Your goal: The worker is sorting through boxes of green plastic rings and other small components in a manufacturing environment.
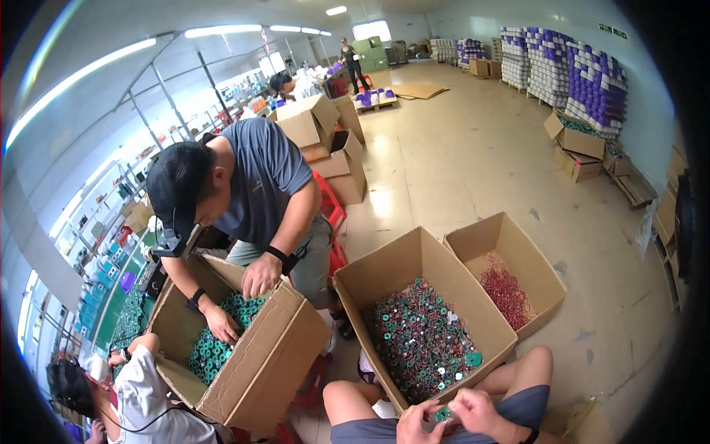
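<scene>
Over my lap, my left hand (420,424) pinches a small green ring-shaped part (443,414) between thumb and fingers. My right hand (476,411) is closed close beside that part, its fingertips curled; what they grip, if anything, is too small to make out. In front of my knees stands an open cardboard box (384,255) full of mixed green ring parts (421,325) and reddish bits. A smaller carton (473,237) behind it on the right holds thin red pieces (504,296).
At left, a co-worker (255,177) in a cap reaches into a tilted carton (259,377) of green rings (211,359). Another person (140,407) in white sits at lower left. Red stools (329,200) and stacked boxes (307,126) stand behind. Purple-and-white stacks (595,81) line the right wall.
</scene>
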The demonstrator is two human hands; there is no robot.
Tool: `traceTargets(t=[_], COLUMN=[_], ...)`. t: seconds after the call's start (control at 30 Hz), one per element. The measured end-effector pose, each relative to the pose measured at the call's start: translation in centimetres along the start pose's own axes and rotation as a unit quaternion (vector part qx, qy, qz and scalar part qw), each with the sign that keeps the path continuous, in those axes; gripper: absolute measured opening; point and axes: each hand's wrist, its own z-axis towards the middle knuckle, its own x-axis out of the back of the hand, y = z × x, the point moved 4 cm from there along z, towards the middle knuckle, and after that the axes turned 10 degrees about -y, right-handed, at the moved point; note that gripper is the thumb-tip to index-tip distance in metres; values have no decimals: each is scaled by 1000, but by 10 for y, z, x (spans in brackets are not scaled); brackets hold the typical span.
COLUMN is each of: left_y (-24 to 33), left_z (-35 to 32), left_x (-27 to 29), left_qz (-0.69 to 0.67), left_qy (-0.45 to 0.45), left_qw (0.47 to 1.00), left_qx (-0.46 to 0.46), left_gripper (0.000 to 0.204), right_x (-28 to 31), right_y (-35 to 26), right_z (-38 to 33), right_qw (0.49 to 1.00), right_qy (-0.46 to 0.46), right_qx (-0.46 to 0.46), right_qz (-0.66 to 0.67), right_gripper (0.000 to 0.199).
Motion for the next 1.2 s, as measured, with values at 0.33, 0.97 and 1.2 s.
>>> traceTargets(t=[0.33,0.97,1.2], left_y=[-14,-26,-21], left_z=[-8,-5,-5], left_x=[0,3,2], left_qz=[-91,27,24], left_qy=[-3,-24,44], left_qw=[990,999,999], left_qx=[108,-9,16], left_gripper=[51,48,44], right_x=[-2,-8,-6], right_y=[15,14,11], right_z=[3,14,18], right_qw=[998,1000,993], right_qy=[-11,-23,-41], right_qx=[23,0,57], right_qz=[-60,-12,-98], right_gripper=[20,19,20])
